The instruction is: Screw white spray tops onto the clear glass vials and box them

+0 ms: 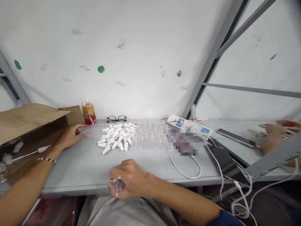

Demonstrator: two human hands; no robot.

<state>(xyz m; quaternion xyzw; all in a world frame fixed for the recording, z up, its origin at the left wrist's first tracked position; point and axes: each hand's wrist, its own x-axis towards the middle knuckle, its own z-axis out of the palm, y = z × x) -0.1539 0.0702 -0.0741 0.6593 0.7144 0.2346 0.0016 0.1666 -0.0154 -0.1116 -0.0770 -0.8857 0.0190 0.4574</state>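
My right hand (131,179) is closed around a small clear bottle (118,184) close to the table's front edge. Its fingers hide part of the bottle. My left hand (70,137) reaches over the table with fingers apart, beside the left end of a group of small clear bottles (94,131). Nothing shows between its fingers. A heap of white dropper caps (117,136) with thin stems lies in the middle, and more clear bottles (150,135) stand packed together to its right.
At left is an open cardboard box (35,116) holding clear bottles and a white dropper. A red-and-yellow labelled bottle (88,113) and glasses (117,119) stand by the wall. Rightward are a power strip (188,124), cables, a dark tablet-like device (227,164), a phone (235,138) and another person's hands (274,133).
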